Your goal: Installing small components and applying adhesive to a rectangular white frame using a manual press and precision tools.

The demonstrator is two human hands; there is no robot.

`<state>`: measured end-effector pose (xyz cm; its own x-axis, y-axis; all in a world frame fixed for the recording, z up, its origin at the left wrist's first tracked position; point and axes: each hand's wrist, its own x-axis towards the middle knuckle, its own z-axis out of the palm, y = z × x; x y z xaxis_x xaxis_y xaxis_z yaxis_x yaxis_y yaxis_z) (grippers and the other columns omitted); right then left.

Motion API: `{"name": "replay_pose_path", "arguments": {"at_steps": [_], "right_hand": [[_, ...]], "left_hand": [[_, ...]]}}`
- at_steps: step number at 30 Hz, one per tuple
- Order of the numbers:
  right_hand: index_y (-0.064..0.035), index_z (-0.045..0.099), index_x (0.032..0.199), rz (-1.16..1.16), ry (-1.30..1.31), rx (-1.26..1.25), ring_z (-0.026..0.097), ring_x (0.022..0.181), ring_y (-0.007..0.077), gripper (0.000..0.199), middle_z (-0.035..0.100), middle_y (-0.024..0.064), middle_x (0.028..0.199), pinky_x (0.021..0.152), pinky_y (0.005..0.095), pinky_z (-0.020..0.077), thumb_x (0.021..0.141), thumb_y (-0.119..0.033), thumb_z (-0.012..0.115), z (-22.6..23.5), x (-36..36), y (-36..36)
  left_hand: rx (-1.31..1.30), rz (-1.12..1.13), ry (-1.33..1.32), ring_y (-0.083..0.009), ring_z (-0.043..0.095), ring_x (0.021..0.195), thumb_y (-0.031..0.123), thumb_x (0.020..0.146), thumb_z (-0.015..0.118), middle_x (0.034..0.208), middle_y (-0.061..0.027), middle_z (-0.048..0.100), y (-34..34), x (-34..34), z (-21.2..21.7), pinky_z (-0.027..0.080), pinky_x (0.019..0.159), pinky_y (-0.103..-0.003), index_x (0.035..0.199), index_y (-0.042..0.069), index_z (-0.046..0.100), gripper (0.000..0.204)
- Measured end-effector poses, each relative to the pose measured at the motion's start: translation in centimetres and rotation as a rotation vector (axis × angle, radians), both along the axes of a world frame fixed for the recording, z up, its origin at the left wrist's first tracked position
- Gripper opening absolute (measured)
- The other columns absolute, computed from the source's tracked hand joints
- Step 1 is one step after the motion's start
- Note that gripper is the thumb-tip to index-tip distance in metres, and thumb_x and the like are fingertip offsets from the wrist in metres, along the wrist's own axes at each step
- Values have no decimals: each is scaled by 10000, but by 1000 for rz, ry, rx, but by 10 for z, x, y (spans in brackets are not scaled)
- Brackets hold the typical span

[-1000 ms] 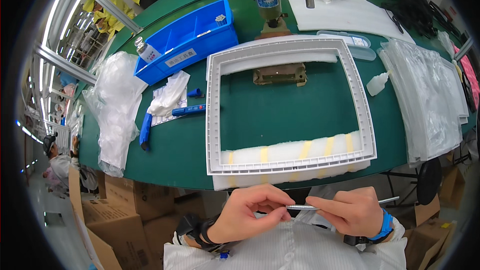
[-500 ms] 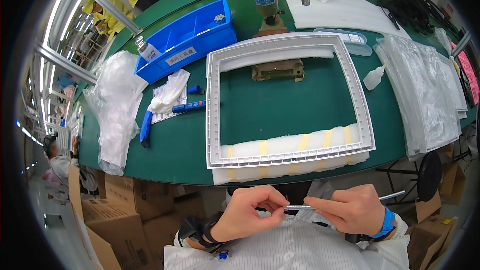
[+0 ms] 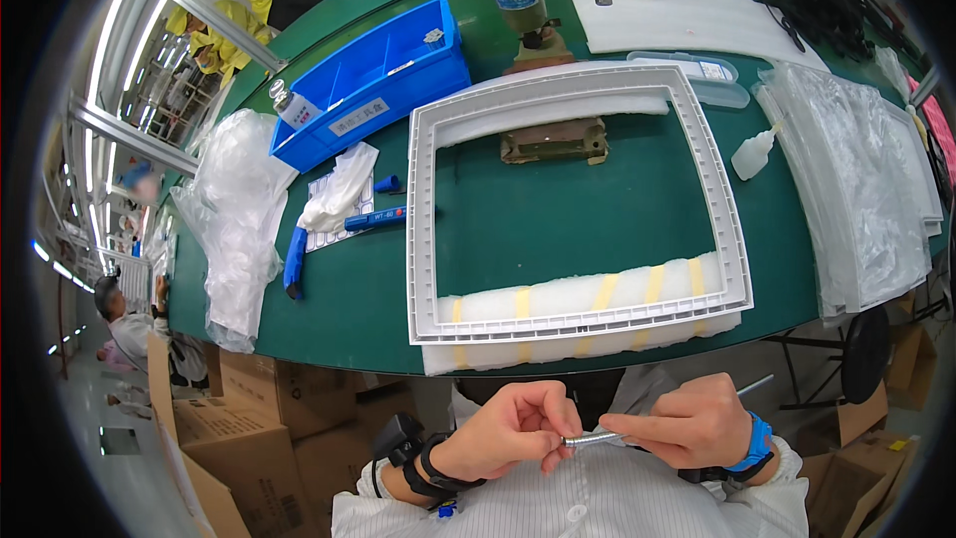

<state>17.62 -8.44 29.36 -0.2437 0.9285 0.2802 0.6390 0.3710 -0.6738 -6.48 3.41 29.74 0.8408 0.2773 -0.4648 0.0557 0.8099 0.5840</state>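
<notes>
Currently, left hand (image 3: 513, 433): pinching one end of a silver rod (image 3: 590, 438) between thumb and fingers, so its grip is closing firmly around that end.
Right hand (image 3: 697, 423): holding the same rod farther along, its grip also wrapped around it, the forefinger pointing along the rod toward the left hand.
Rod position: being held in the air on the person's side of the white frame (image 3: 424, 219), apart from it; the far end is sticking out past the right hand.
Frame support: lying on the green desk (image 3: 578, 209), its near side resting over a foam roll (image 3: 588, 291) with yellow strips.
Left of the frame: a blue pen (image 3: 376, 218) is lying at its side, with a white cloth (image 3: 342, 187) and a blue cutter (image 3: 295, 261) sitting farther out.
Right of the frame: a small bottle (image 3: 754, 154) is lying near.
Rod handling: apparently under way, both hands gripping it; nothing visible is showing a finished result, and how much is remaining cannot be told.
Frame handling: seemingly laid out and supported, no hand touching it.
</notes>
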Motion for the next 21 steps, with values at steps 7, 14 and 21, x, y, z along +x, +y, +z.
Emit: {"name": "replay_pose_path", "arguments": {"at_steps": [7, 14, 21], "right_hand": [[-185, 785, 1057, -166, 173, 138, 472, 415, 136, 382, 497, -21, 534, 399, 269, 371, 688, -85, 780, -13, 30, -13], [-26, 750, 998, -539, 148, 213, 468, 434, 179, 323, 496, 56, 534, 444, 285, 337, 677, -4, 724, -34, 78, -18], [-7, 737, 1008, -584, 254, 290, 451, 441, 159, 286, 477, 58, 542, 451, 282, 315, 724, -14, 704, -52, 87, -16]], "left_hand": [[278, 278, -150, -154, 625, 676, -72, 836, 617, 894, -161, 653, 0, -7, 17, 528, 576, -267, 882, 12, 577, 103], [1610, 242, 414, -183, 703, 810, -78, 775, 724, 1007, -140, 739, 12, 35, 39, 506, 675, -269, 900, -1, 718, 147], [1781, 208, 571, -187, 650, 826, -32, 709, 780, 893, -43, 713, 21, 56, 33, 429, 760, -291, 868, 59, 750, 185]]}}
